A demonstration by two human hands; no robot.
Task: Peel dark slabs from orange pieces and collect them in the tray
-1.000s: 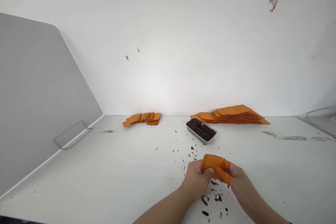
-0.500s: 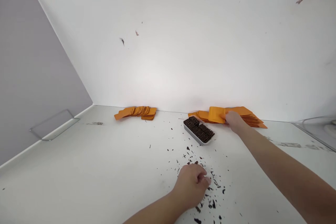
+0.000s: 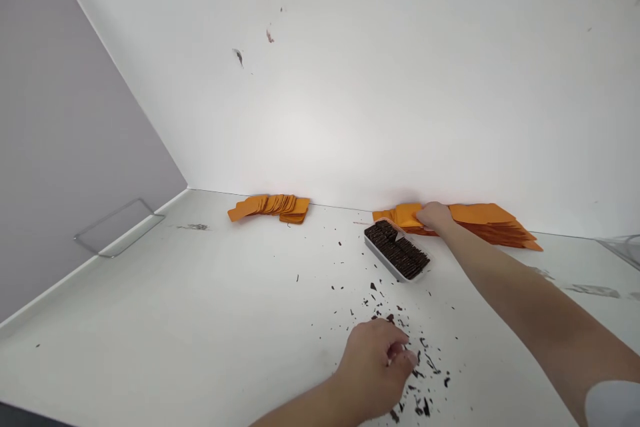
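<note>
My right hand [image 3: 436,216] reaches to the back, its fingers closed on the edge of an orange envelope [image 3: 409,215] at the left end of a fanned pile of orange envelopes [image 3: 485,215]. Just in front stands a shallow pale tray [image 3: 386,264] packed with rows of thin dark brown pieces [image 3: 400,250]. My left hand [image 3: 375,367] rests low on the white table, fingers loosely curled with a gap to the thumb. I see nothing between them, though the palm is partly hidden. Dark crumbs and flakes [image 3: 425,405] lie scattered around it.
A second, smaller row of orange envelopes [image 3: 270,205] lies against the white back wall [image 3: 340,80], left of the tray. A wire frame [image 3: 117,230] sits by the grey side panel [image 3: 60,147]. Another wire piece [image 3: 623,252] shows at the right edge.
The orange envelope at my right hand stood raised before and is now lower, against the pile. My left hand's curl has loosened slightly. The whole view has shifted a little.
</note>
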